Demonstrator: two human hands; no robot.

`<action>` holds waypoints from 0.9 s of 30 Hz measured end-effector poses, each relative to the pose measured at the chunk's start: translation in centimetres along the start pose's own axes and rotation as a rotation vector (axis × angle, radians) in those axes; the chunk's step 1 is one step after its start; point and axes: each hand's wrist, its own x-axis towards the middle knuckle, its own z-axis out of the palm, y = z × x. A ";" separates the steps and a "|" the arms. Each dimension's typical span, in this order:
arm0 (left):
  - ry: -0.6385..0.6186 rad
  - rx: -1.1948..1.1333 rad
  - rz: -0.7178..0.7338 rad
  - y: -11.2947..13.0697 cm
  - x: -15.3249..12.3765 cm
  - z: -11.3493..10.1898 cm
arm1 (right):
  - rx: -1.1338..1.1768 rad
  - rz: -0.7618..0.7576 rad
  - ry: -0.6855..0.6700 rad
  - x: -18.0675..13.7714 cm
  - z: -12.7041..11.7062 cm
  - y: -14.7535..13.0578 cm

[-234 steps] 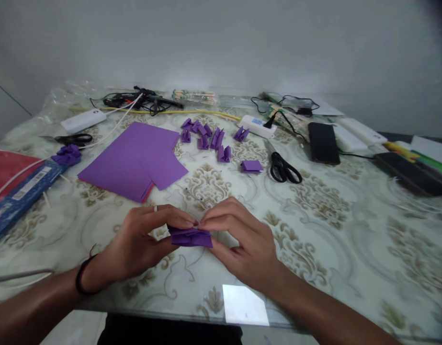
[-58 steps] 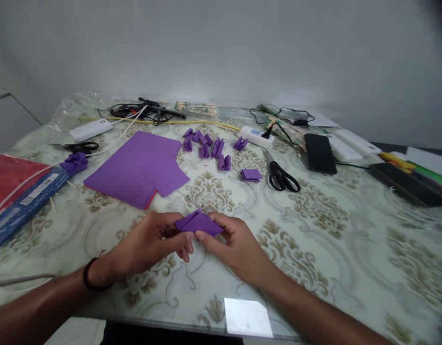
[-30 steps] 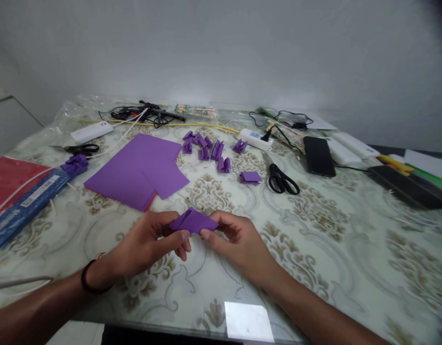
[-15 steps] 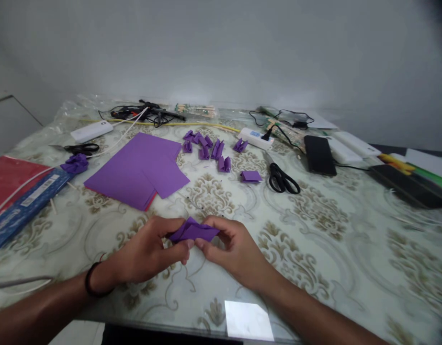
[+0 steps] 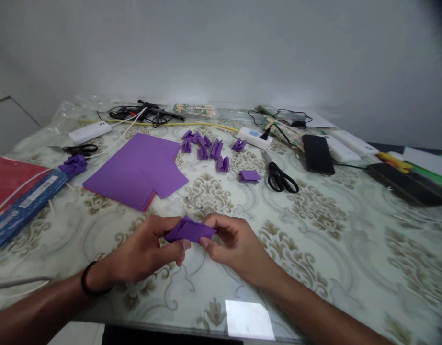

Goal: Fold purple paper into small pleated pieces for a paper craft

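While the folded purple paper [image 5: 191,232] is held between both hands over the near part of the surface [image 5: 213,275], its left end is pinched by the left hand [image 5: 143,250] and its right end is gripped by the right hand [image 5: 238,242], both thumbs being set along the near side. The fingers behind the paper are partly hidden, and contact between paper and surface cannot be confirmed. The step in hand is judged to be the shaping of a fold; for the next move, aligned edges and even thumb pressure appear to be called for.

Beyond the hands, flat purple sheets [image 5: 134,167] are overlapped toward the left. Farther out, small folded purple pieces [image 5: 216,149] are grouped; a flatter folded piece [image 5: 249,176] is placed nearer, just beside black-handled scissors [image 5: 278,177]. Behind these, a white power strip [image 5: 255,137] is positioned. A black phone [image 5: 318,153] is located to the right; at far left, crumpled purple paper [image 5: 73,164] is found beside a red-and-blue packet [image 5: 30,206].
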 end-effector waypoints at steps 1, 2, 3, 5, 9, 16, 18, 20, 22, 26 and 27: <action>0.004 -0.002 0.006 0.2 0.0 -0.1 | 0.001 -0.012 0.005 0.0 -0.1 0.0; 0.010 -0.004 0.011 0.3 0.0 -0.1 | 0.005 -0.026 0.012 0.1 -0.2 0.0; 0.017 -0.004 0.013 0.4 0.0 -0.2 | 0.009 -0.041 0.022 0.1 -0.3 0.0; 0.028 -0.007 0.007 0.5 -0.1 -0.3 | 0.016 -0.062 0.038 0.2 -0.6 -0.1; 0.039 -0.007 0.000 0.2 0.0 -0.3 | 0.016 -0.061 0.043 0.4 -0.9 -0.3; 0.033 0.140 0.047 0.5 0.2 0.2 | -0.034 -0.017 -0.033 0.0 -0.2 0.3; 0.039 0.160 0.075 0.7 0.2 0.2 | -0.055 -0.014 -0.013 -0.1 -0.1 0.5; 0.042 0.146 0.094 0.8 0.1 0.2 | -0.056 -0.025 0.022 -0.1 -0.1 0.5; 0.036 0.125 0.100 0.8 0.0 0.1 | -0.044 -0.030 0.045 -0.1 -0.1 0.4; 0.054 0.148 0.110 0.7 0.0 0.1 | 0.014 0.005 0.015 -0.1 -0.1 0.4; 0.064 0.159 0.113 0.6 0.1 0.1 | 0.036 0.021 0.002 -0.1 -0.1 0.5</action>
